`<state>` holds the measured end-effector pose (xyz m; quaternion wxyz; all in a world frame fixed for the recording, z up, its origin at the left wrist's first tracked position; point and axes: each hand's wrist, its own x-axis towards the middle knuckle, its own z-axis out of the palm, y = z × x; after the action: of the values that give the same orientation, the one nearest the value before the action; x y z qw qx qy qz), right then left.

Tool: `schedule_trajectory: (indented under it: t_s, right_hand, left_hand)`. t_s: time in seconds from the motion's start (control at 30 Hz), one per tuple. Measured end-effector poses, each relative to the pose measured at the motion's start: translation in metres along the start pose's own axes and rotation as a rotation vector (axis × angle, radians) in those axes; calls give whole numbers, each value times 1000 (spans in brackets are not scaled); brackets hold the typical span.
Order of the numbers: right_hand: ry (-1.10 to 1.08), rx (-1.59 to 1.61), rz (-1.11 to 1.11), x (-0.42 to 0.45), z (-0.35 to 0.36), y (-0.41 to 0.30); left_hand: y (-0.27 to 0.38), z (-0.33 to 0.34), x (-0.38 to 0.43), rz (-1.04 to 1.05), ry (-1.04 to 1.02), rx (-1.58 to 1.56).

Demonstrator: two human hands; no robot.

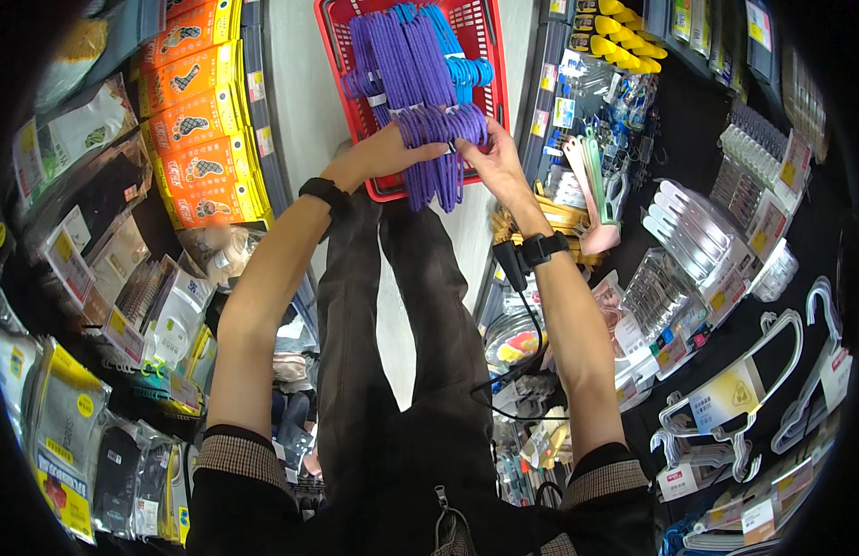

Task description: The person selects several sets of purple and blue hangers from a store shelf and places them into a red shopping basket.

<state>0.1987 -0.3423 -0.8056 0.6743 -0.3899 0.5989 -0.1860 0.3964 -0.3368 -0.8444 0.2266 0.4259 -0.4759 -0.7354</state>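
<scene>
A bundle of purple clothes hangers (440, 128) is held over the near end of a red plastic shopping basket (323, 21). My left hand (387, 154) is closed around the left side of the bundle, its thumb across the front. On the right side, my right hand (497, 161) grips the same bundle, its thumb near a small dark piece at the middle. More purple hangers (408, 59) lie in the basket beyond my hands. Blue hangers (471, 71) are beside them at the right, some with white bands. My fingers behind the bundle are partly hidden.
Orange and yellow packets (196, 125) with footprints line the left shelf. At right hang pink and green ladles (596, 201), yellow-handled items (620, 35) and white hangers (735, 389). A black cable (533, 320) runs from my right wrist. The pale floor (294, 90) lies between the shelves.
</scene>
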Motion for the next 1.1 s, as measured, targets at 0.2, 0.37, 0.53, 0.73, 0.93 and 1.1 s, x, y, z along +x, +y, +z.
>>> schedule_trajectory:
  t_s: [0.2, 0.37, 0.53, 0.73, 0.93, 1.1]
  right_hand:
    - [10, -58, -73, 24, 7, 1]
    - [27, -82, -96, 43, 19, -11]
    - [17, -98, -96, 66, 20, -20]
    - [-9, -159, -16, 87, 21, -12]
    - [-33, -128, 23, 108, 25, 6]
    - [-23, -186, -62, 122, 28, 19]
  left_hand:
    - [-13, -20, 10, -57, -47, 60]
    - [-15, -41, 14, -37, -63, 58]
    - [-12, -55, 27, -24, -36, 43]
    - [-27, -64, 36, -11, -25, 145]
    - [-57, -75, 46, -143, 14, 161]
    - [-60, -72, 46, -79, 117, 46]
